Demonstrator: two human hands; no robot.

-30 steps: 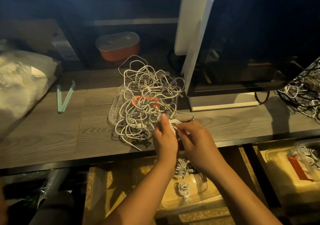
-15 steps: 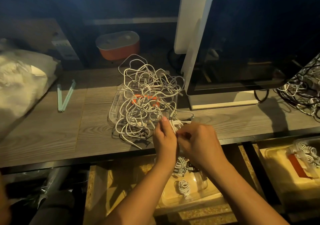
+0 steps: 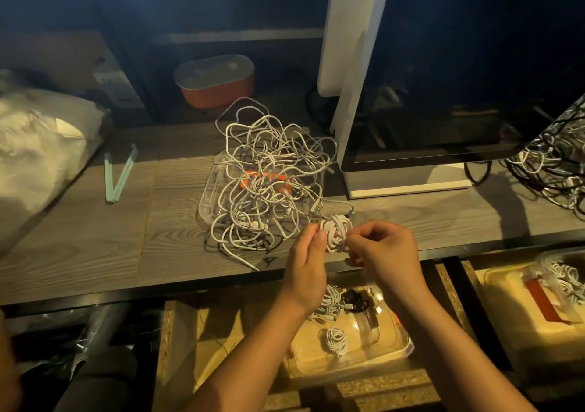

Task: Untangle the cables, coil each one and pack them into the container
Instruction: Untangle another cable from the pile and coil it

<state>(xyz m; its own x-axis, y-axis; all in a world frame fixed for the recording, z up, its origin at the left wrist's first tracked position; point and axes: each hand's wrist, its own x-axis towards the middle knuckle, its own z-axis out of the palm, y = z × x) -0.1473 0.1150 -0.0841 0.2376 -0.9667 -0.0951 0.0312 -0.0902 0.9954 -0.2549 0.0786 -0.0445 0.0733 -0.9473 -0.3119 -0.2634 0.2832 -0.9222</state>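
A tangled heap of white cables (image 3: 269,177) lies over a clear plastic lid (image 3: 209,196) on the grey wooden desk (image 3: 95,237). Just right of the heap, near the desk's front edge, I hold a small coiled white cable (image 3: 335,231) between both hands. My left hand (image 3: 308,256) pinches its left side and my right hand (image 3: 384,253) pinches its right side. Below the desk edge a clear container (image 3: 395,348) holds a small white coil (image 3: 337,340), a bundle of white cables (image 3: 329,300) and a black cable (image 3: 356,300).
A large white-framed monitor (image 3: 459,79) stands at the back right. Another cable tangle (image 3: 557,164) lies at the far right. An orange lidded box (image 3: 215,79) sits behind the heap. Green tweezers (image 3: 120,174) and a white plastic bag (image 3: 34,139) lie left. A second container (image 3: 538,304) sits lower right.
Both hands have risen slightly and spread a little apart. The coiled cable between them now shows plainly as a compact bundle.
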